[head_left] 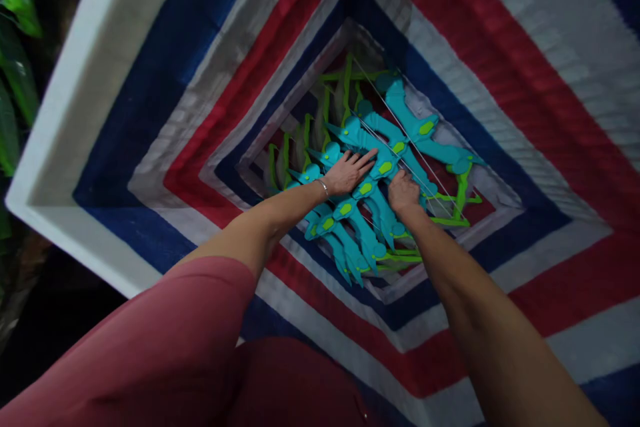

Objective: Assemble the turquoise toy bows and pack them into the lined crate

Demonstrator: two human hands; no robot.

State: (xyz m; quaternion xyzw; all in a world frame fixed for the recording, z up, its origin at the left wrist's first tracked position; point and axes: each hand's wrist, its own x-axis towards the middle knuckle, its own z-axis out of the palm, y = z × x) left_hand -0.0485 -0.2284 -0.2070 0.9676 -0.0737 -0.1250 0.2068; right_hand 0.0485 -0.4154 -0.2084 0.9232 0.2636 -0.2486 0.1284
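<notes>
Several turquoise plastic toy bows [367, 188] with lime-green inlays, lime tips and white strings lie nested in a row at the bottom of a deep striped container. My left hand [346, 172], a bracelet on its wrist, rests palm down across the bows with its fingers spread. Close to its right, my right hand [404, 191] is closed among the bow limbs, its curled fingers against a toy bow; their undersides are hidden. At the right end of the row, another toy bow [425, 128] lies with its string stretched in front of the red stripe.
Red, white and blue striped lining [190, 173] covers the sloping inner walls. A thick white rim [55, 107] edges the container at the left. Beyond it, green glossy pieces [15, 67] stand in the dark at the upper left.
</notes>
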